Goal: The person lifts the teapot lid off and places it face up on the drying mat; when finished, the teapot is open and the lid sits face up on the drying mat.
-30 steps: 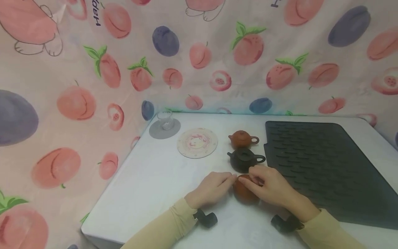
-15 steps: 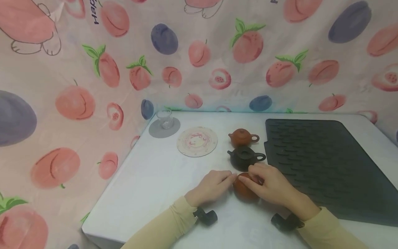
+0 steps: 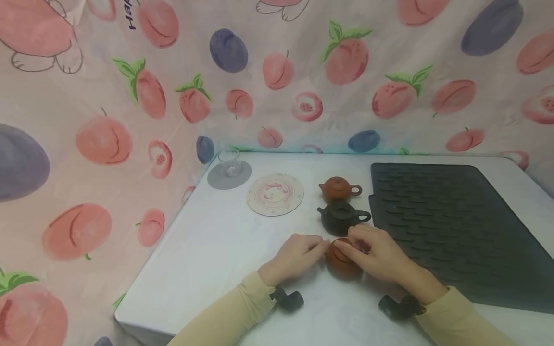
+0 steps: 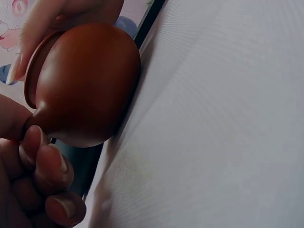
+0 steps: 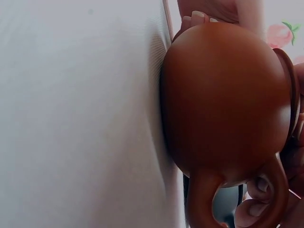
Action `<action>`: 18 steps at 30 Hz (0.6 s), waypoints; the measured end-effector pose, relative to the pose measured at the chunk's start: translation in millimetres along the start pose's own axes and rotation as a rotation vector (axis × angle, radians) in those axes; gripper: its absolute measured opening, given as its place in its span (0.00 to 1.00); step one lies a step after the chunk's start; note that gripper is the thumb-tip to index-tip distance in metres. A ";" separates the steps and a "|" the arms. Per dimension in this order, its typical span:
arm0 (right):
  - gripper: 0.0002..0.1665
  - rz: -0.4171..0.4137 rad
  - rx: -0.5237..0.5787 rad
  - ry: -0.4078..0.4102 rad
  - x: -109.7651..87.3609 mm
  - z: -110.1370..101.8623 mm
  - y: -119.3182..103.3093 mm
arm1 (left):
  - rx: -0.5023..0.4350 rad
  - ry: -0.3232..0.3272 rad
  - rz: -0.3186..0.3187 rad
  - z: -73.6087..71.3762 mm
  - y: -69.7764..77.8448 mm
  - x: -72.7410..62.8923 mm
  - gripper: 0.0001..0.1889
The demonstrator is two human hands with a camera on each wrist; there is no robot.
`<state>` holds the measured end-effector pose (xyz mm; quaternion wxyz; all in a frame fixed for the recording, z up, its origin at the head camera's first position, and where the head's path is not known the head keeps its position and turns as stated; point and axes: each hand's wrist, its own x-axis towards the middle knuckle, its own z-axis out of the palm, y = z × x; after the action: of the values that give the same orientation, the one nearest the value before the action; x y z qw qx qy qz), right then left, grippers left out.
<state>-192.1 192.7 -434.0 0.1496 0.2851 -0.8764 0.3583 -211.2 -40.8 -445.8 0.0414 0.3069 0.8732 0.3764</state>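
A round reddish-brown teapot (image 3: 344,269) stands on the white table between both hands, nearest of three teapots in a row. My left hand (image 3: 296,257) pinches its short spout (image 4: 42,115) between thumb and fingertips. My right hand (image 3: 381,254) holds it from the handle side, thumb reaching over the lid and other fingers curled. In the right wrist view, curled fingertips show behind the loop handle (image 5: 199,202). The lid's top is mostly hidden by the right hand. Just behind stands a black teapot (image 3: 339,222), then another reddish-brown teapot (image 3: 335,190), their spouts all to the left.
A large dark ridged mat (image 3: 450,235) covers the table's right side. At the back left, a clear glass cup (image 3: 231,166) stands on a grey round coaster (image 3: 216,180). A round patterned mat (image 3: 274,194) lies left of the teapots. Fruit-print cloth (image 3: 259,86) hangs behind.
Both hands keep their hold on the near teapot, which stays in place. Only the head view has tilted slightly.
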 end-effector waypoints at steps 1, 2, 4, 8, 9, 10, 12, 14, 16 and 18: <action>0.25 -0.001 0.002 0.002 0.0 -0.1 0.1 | 0.001 0.000 0.000 0.1 0.1 0.0 0.23; 0.25 -0.004 0.006 0.003 0.0 -0.1 0.2 | 0.001 -0.002 -0.001 0.3 0.0 0.0 0.23; 0.25 -0.012 0.013 0.009 0.0 0.0 0.5 | 0.002 -0.004 -0.005 0.6 -0.4 -0.1 0.23; 0.25 -0.015 0.035 0.014 -0.1 0.3 1.3 | 0.005 -0.009 -0.015 1.6 -1.4 0.0 0.23; 0.25 -0.011 0.038 0.015 -0.1 0.4 1.5 | 0.006 -0.009 -0.017 1.8 -1.6 0.0 0.23; 0.25 -0.007 0.044 0.013 0.2 0.4 1.4 | 0.008 -0.008 -0.017 1.8 -1.7 0.2 0.23; 0.26 0.007 0.051 0.010 0.3 0.1 1.5 | 0.010 -0.008 -0.016 1.6 -1.3 0.5 0.23; 0.25 0.025 0.057 0.005 0.4 -0.2 1.4 | 0.009 -0.008 -0.016 1.5 -1.3 0.5 0.23; 0.25 0.038 0.062 0.003 0.4 -0.7 0.9 | 0.005 -0.009 -0.019 1.3 -1.0 0.2 0.23; 0.25 0.043 0.068 0.005 0.4 -1.0 0.9 | -0.001 -0.010 -0.021 0.9 -0.5 0.0 0.24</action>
<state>-193.0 193.8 -433.6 0.1344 0.2704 -0.8692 0.3917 -211.2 -40.4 -446.7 0.0497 0.2996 0.8759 0.3748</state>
